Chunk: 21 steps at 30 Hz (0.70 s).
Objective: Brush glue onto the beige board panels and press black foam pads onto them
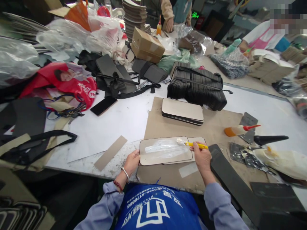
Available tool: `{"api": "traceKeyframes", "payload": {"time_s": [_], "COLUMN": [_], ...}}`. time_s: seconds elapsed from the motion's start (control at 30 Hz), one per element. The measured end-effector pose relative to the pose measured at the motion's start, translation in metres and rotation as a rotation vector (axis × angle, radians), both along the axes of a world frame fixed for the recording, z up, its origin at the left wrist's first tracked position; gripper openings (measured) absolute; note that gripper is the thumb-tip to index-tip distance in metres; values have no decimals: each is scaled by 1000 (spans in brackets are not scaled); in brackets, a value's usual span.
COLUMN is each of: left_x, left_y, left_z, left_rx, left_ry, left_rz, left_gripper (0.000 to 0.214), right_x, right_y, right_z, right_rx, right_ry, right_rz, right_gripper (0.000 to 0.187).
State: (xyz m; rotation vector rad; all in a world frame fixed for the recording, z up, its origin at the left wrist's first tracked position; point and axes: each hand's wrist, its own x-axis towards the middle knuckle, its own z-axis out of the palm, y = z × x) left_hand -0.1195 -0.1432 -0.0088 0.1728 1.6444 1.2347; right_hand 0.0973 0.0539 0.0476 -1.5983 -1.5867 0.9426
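Observation:
My left hand (132, 162) grips the left end of a beige, dark-edged panel (150, 156) with rounded corners. White glue (160, 147) lies in streaks over its middle. In my right hand (202, 158) is a brush (196, 145) with a yellow handle, its white-coated bristles at the panel's upper right. Another beige panel (200, 140) lies partly under the first one. Just behind them sits a short stack of similar panels (182, 109). A pale strip (188, 170) lies by the table's front edge, left of my right wrist.
Behind the stack stands a strapped bundle of black pieces (195, 84). At right lie an orange glue bottle (237, 130), a black tapered tool (271, 139) and a white bag (280, 161). A phone (104, 105) and red bag (72, 83) lie left. Two people work across the table.

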Motion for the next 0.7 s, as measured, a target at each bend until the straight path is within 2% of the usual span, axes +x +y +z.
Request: {"api": "traceKeyframes", "payload": {"time_s": [0.1,0.17,0.33,0.43,0.5,0.6,0.7], "left_x": [1,2,3,2,2,1,-9], "left_y": [-2,-4,-8,-11,-14,-18,-27], "left_z": [0,0,-1,-2,-2,-1,1], "left_rx": [-4,-8,-1,10,12,-2,-3], "left_ry": [-15,-26,-115,-146,-161,-143,-103], "left_rz": [31,44,55,63,66,82,144], "left_gripper": [26,25,25,26,26,25,26], "right_x": [7,5,-39,-72,-85,-85,-68], "right_y": [2,-6,-61,-96,-108,-106,-91], "right_z": [8,18,31,22,11,-1,5], "right_rx": [101,92,-123,-289,-355,-296,-130], "right_ry": [-154,-139,83,222,260,187,56], "right_rz": [2,33,255,385,451,480,377], "right_gripper": [55,52,43,40,39,39,41]}}
